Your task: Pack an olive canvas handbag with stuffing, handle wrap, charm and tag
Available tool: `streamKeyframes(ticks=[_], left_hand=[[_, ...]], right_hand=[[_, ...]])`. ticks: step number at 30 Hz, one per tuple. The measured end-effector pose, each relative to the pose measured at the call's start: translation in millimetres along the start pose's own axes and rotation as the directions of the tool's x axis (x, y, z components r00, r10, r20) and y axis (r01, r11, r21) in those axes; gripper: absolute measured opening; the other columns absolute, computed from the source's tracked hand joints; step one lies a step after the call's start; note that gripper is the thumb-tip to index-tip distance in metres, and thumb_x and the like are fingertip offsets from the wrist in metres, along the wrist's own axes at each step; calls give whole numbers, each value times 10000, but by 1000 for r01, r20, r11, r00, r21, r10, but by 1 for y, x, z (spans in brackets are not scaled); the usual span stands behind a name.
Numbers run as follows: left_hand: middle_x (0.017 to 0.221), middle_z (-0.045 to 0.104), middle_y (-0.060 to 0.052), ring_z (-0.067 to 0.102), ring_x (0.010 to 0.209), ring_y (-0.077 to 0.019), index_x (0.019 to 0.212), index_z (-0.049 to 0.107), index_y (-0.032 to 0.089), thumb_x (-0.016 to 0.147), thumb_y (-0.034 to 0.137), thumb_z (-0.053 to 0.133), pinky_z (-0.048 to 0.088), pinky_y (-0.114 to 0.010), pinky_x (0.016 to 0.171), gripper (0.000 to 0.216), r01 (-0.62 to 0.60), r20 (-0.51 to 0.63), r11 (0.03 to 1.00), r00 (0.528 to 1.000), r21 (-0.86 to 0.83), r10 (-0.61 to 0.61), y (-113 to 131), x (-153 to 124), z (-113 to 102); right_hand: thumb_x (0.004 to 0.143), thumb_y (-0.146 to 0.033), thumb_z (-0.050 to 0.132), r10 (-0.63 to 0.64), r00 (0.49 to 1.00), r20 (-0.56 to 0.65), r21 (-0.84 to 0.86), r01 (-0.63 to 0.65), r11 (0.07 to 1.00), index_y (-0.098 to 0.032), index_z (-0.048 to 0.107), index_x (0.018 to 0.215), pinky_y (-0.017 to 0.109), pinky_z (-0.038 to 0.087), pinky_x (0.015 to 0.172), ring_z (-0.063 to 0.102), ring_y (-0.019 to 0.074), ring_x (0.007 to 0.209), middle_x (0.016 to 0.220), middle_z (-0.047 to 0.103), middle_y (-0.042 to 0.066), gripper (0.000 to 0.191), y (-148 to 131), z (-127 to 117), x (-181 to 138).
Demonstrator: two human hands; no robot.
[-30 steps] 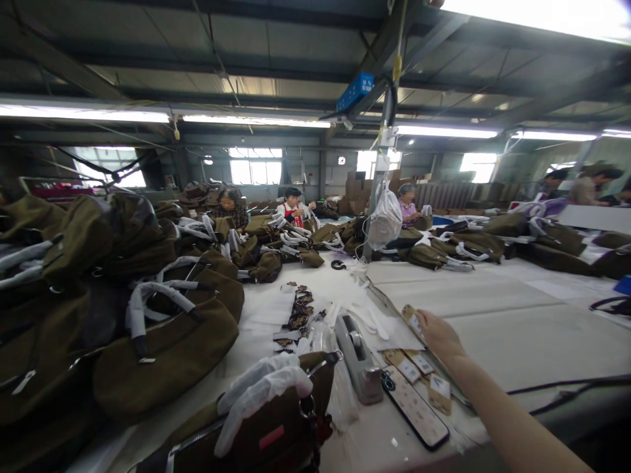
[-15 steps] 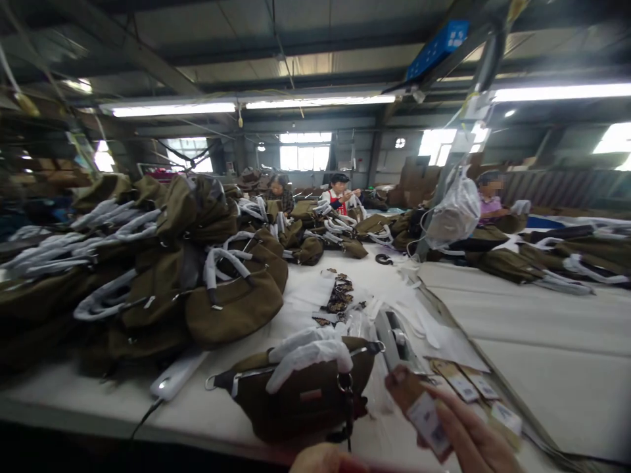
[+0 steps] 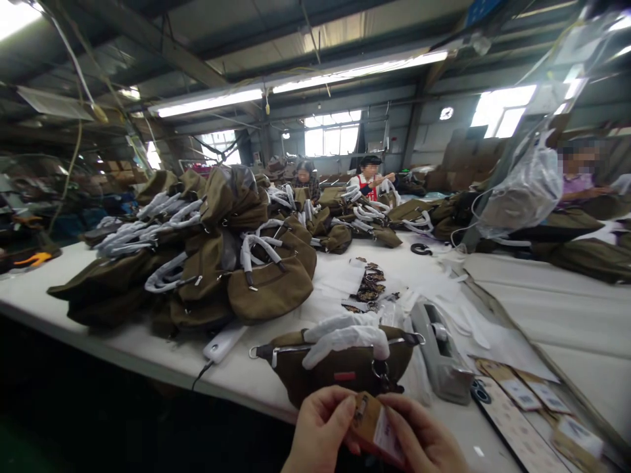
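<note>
Both hands grip a brown cardboard hang tag [image 3: 373, 424] with a white label, low in the view. My left hand [image 3: 321, 424] pinches its left side between thumb and fingers. On the other side, my right hand [image 3: 419, 430] is closed on the labelled end. Just beyond them stands an olive handbag [image 3: 320, 374] with a small red patch and metal rings at its ends. White wrapping [image 3: 340, 338] covers its handles. My hands hide part of the bag's lower front.
Olive bags with wrapped handles [image 3: 271, 286] are heaped at left. A grey tape dispenser [image 3: 441, 355], scissors [image 3: 480, 391] and more hang tags [image 3: 522, 387] lie at right. A white device [image 3: 224, 345] with a cord sits near the front edge. Co-workers [image 3: 369, 180] sit farther back.
My right hand has brought the hang tag leftward, in front of the handbag, and my left hand now grips it too. The view has turned left, and the scissors now show.
</note>
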State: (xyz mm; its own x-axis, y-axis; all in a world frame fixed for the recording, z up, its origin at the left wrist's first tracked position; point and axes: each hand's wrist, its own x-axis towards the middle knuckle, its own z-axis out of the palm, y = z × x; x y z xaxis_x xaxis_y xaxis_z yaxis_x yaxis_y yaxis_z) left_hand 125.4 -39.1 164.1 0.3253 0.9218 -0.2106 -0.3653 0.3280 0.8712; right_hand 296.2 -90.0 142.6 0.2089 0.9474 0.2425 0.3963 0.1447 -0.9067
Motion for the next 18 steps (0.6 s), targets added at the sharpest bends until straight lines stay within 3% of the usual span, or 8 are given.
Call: streamKeyframes(ticks=[3,5,8,10,12,18], left_hand=[[636,702,-29,523,445,-54,752,731,110,527,547,898,390,-167,422,518,43,-62,998,997,-51,-46,1,5,-9],[621,702,-27,538,463,-59,753,734,105,545,514,902,410,-170,444,488,44,-53,999,998,-31,-45,1,8,-16],[580,691,-28,544,452,-63,762,741,89,546,516,900,429,-184,470,505,73,-35,997,997,-21,-74,-3,11,-23],[590,694,-33,565,457,-77,752,733,85,498,507,923,440,-197,479,528,108,-66,990,991,-89,-114,-6,12,-26],[625,706,-46,598,489,-101,746,722,83,460,473,946,459,-215,501,534,135,-90,974,984,-184,-153,-9,12,-29],[602,680,-33,622,545,-121,742,678,94,512,410,944,481,-234,564,473,159,-110,936,973,-314,-202,-7,6,-38]], right_hand=[[920,-427,558,-295,953,-66,-292,264,919,-248,743,995,272,616,684,739,215,781,900,779,58,267,-5,5,10],[895,-365,596,-527,846,-76,-491,429,759,-264,730,1041,330,610,780,730,243,898,998,770,67,222,-13,8,17],[885,-290,606,-748,659,79,-635,612,472,-267,708,1055,365,562,860,719,229,903,999,767,37,200,-31,15,26],[926,-240,536,-782,582,222,-615,706,351,-251,695,1013,339,532,852,718,181,808,915,771,-2,182,-43,22,29],[973,-202,443,-787,549,280,-592,745,308,-232,681,988,317,504,852,714,149,765,879,772,-25,240,-50,30,32],[1044,-215,307,-791,536,295,-590,753,290,-224,658,958,288,452,897,714,129,784,874,773,-38,361,-54,47,33]])
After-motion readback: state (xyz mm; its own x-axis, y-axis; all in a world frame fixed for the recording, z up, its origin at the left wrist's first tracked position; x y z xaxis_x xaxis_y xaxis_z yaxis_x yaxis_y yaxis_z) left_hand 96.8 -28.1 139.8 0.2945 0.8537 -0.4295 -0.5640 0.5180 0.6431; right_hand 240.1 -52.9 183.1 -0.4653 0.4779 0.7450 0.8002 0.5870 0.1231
